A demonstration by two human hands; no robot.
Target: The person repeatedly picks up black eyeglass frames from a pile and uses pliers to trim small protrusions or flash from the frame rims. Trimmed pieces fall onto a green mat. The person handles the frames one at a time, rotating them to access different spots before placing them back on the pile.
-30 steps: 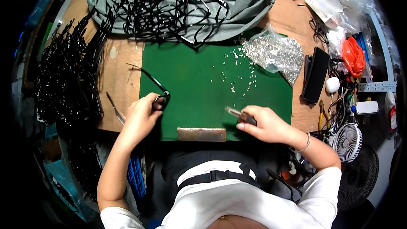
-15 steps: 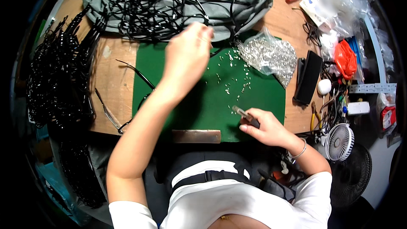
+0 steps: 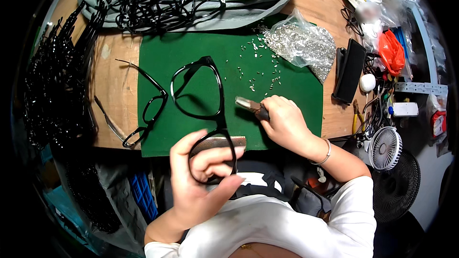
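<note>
Black frame (image 3: pixel 222 120), its nearer end pinched in the left hand's (image 3: pixel 190 188) grip — the right hand (image 3: pixel 288 123) closed around a tool (image 3: pixel 249 105) — seemed best held lightly, unflexed.

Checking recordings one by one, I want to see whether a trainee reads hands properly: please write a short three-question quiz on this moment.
1. The right hand holds: A) a red bag, B) a dark-handled tool, C) a phone.
2. True or false: the left hand holds a black glasses frame.
3. Fill in: the clear bag of small silvery pieces lies partly on the ___ mat.

Key: 1. B. 2. True. 3. Green.
</note>
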